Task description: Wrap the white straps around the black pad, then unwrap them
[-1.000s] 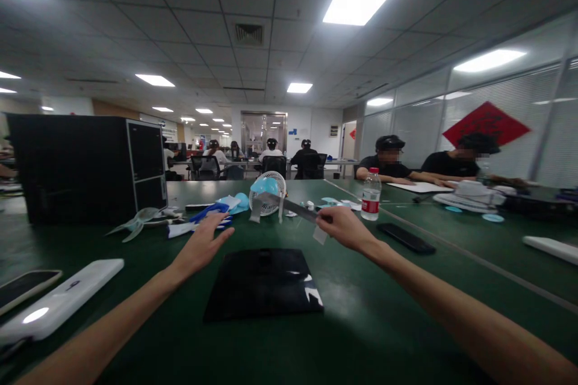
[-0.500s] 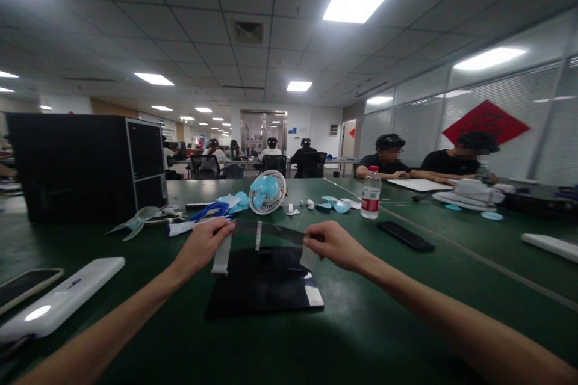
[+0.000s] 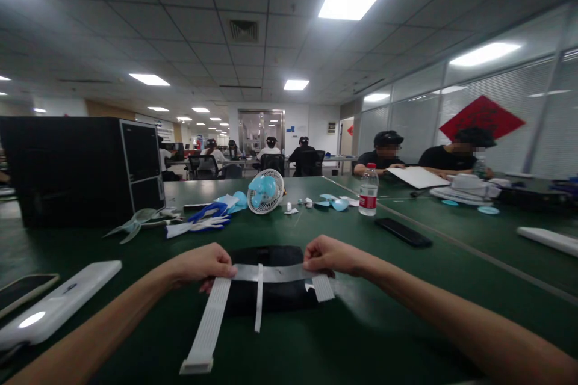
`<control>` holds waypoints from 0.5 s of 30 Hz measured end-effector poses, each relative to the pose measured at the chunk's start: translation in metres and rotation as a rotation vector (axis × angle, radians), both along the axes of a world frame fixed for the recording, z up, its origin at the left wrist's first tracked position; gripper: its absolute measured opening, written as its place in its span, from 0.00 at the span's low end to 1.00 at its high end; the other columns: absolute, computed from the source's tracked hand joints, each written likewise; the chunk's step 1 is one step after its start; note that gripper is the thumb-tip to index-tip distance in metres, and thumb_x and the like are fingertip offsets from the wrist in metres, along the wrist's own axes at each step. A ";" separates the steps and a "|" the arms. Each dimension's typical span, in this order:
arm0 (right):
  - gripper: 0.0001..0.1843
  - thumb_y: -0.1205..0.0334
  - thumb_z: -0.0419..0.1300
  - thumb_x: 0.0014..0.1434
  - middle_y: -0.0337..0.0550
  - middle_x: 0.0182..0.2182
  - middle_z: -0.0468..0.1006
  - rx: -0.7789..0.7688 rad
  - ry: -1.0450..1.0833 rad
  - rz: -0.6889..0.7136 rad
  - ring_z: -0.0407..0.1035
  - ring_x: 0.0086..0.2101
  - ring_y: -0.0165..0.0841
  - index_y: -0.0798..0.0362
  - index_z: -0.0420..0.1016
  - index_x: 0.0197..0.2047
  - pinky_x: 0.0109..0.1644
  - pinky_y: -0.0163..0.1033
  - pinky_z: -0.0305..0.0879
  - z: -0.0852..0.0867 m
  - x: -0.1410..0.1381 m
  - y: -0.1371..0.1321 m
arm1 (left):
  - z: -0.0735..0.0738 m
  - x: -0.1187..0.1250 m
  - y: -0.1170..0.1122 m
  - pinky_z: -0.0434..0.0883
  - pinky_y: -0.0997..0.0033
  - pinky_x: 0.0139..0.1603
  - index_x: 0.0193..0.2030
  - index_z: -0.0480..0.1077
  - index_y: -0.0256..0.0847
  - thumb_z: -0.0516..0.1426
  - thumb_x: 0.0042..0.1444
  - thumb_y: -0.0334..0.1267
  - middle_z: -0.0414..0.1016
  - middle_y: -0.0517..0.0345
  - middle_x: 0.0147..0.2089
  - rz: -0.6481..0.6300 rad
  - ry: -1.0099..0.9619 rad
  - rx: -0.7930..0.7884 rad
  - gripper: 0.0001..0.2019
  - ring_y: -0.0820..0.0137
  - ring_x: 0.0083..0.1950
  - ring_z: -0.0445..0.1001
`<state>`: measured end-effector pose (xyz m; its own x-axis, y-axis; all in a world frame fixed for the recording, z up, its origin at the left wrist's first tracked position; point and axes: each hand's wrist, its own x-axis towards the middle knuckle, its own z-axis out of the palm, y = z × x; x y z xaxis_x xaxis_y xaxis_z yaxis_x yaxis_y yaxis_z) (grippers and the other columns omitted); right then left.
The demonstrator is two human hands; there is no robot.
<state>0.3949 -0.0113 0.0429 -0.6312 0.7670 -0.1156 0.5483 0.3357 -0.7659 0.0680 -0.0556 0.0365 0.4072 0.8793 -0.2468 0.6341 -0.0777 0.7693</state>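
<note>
A flat ribbon cable (image 3: 280,274) is stretched level between my two hands, its middle a shiny grey strip. My left hand (image 3: 205,266) pinches the left end, where a long white ribbon (image 3: 210,319) slopes down toward me to a connector. At the right end my right hand (image 3: 332,254) is closed on the strip, and a shorter white ribbon (image 3: 323,287) sticks out below it. From the middle hangs a thin white tail (image 3: 259,304). Behind and below the cable lies a black flat thing (image 3: 271,252) with a pale patch at its right; I cannot make out its kind.
Ahead are blue-and-white gloves (image 3: 198,222), a small fan (image 3: 266,191), loose blue fan blades (image 3: 334,201) and a water bottle (image 3: 369,189). A black phone (image 3: 403,233) lies right; a white device (image 3: 63,301) and black computer case (image 3: 76,171) stand left. Two people sit at right.
My hands have moved down and toward me with the ribbon cable. The strip's grey face now shows, and its left ribbon reaches nearer me. A person at right has tilted up a white board.
</note>
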 end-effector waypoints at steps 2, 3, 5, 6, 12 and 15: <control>0.09 0.61 0.61 0.52 0.34 0.21 0.68 -0.021 -0.079 0.011 0.60 0.20 0.22 0.59 0.72 0.32 0.21 0.29 0.53 -0.007 -0.001 0.001 | -0.007 0.000 0.002 0.58 0.76 0.21 0.27 0.69 0.37 0.60 0.46 0.56 0.68 0.64 0.21 -0.021 0.029 -0.059 0.21 0.76 0.21 0.64; 0.08 0.61 0.60 0.53 0.34 0.21 0.69 -0.019 -0.108 0.009 0.60 0.20 0.22 0.59 0.73 0.33 0.22 0.29 0.53 -0.009 -0.001 0.002 | -0.010 0.000 0.003 0.59 0.76 0.21 0.27 0.69 0.38 0.60 0.46 0.57 0.68 0.63 0.22 -0.026 0.045 -0.073 0.21 0.76 0.21 0.65; 0.08 0.61 0.60 0.54 0.35 0.23 0.71 0.006 -0.153 0.000 0.61 0.22 0.23 0.59 0.74 0.35 0.23 0.29 0.55 -0.012 -0.003 0.001 | -0.014 0.000 0.006 0.60 0.76 0.21 0.27 0.69 0.38 0.60 0.45 0.57 0.69 0.62 0.22 -0.032 0.084 -0.073 0.21 0.75 0.21 0.66; 0.09 0.61 0.60 0.54 0.36 0.24 0.72 0.025 -0.172 -0.005 0.62 0.23 0.23 0.58 0.74 0.35 0.24 0.29 0.56 -0.012 -0.003 0.001 | -0.016 0.000 0.007 0.60 0.76 0.21 0.27 0.70 0.38 0.60 0.46 0.57 0.69 0.62 0.23 -0.035 0.106 -0.062 0.20 0.75 0.22 0.66; 0.10 0.62 0.59 0.55 0.40 0.33 0.76 0.125 -0.250 -0.009 0.69 0.31 0.28 0.57 0.77 0.39 0.32 0.32 0.63 -0.008 -0.005 -0.003 | -0.012 0.002 0.004 0.59 0.75 0.23 0.29 0.73 0.39 0.58 0.47 0.55 0.70 0.61 0.24 -0.017 0.235 0.027 0.19 0.73 0.24 0.66; 0.10 0.61 0.60 0.55 0.40 0.35 0.77 0.158 -0.270 -0.013 0.70 0.34 0.30 0.56 0.77 0.39 0.35 0.34 0.64 -0.007 -0.006 -0.005 | -0.009 0.005 0.001 0.60 0.73 0.26 0.28 0.74 0.40 0.57 0.47 0.54 0.71 0.61 0.25 0.004 0.303 0.079 0.17 0.71 0.27 0.67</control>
<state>0.3891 -0.0166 0.0355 -0.5834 0.7969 -0.1569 0.7302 0.4301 -0.5309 0.0733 -0.0547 0.0276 0.3220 0.9020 -0.2875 0.8342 -0.1267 0.5367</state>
